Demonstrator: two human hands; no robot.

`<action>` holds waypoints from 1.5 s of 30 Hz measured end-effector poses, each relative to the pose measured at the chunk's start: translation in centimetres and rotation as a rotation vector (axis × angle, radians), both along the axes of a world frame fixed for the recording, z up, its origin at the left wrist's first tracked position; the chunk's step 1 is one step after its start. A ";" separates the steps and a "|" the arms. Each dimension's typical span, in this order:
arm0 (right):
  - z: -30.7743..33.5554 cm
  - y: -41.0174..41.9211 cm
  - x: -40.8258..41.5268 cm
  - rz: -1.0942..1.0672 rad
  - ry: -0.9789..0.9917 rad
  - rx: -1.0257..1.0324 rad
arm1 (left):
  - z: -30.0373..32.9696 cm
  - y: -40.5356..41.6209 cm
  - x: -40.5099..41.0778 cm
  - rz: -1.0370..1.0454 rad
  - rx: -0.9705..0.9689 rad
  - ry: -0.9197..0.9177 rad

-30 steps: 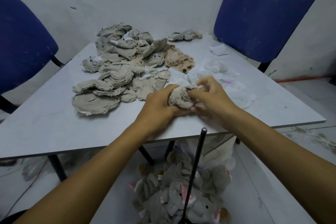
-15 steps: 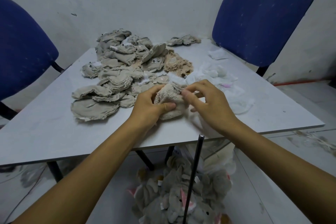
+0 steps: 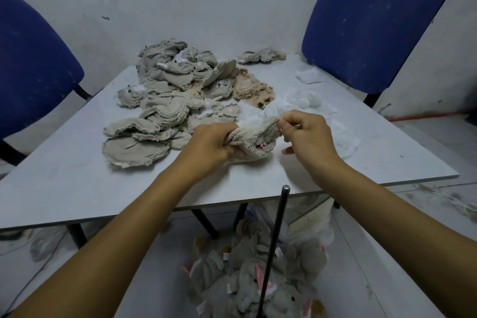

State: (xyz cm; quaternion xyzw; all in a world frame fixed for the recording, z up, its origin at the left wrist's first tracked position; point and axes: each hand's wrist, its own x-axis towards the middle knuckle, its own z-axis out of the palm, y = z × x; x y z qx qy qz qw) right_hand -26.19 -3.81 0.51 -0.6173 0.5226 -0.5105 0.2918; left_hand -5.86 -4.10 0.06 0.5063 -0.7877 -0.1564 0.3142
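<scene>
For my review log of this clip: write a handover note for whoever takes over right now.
Left grip holds the beige plush skin bunched, over the near part of the table. Right grip pinches its upper right edge.
Grey skins pile behind it, white scraps to the right, grey plush toys on the floor below.
Done: cannot tell for this piece.
Left: probably this skin, then the pile.

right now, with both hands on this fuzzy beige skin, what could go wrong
The left hand grips the beige skin while the right hand pinches its edge; a hard pull might tear the seam.
White material pokes out on top and could spill onto the table.
The metal rod stands just below the table edge near the forearms; lowering them might knock it.
</scene>
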 end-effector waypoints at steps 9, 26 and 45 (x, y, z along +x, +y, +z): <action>-0.9 1.3 0.4 0.004 0.312 -0.425 | -1.2 -0.1 1.3 0.087 0.179 0.319; 1.1 0.3 -0.4 -0.076 -0.062 -0.104 | -0.3 0.4 1.7 0.219 0.031 0.231; 2.8 -0.6 -3.6 0.008 -0.628 0.436 | -1.3 1.6 1.3 0.154 -0.398 -0.305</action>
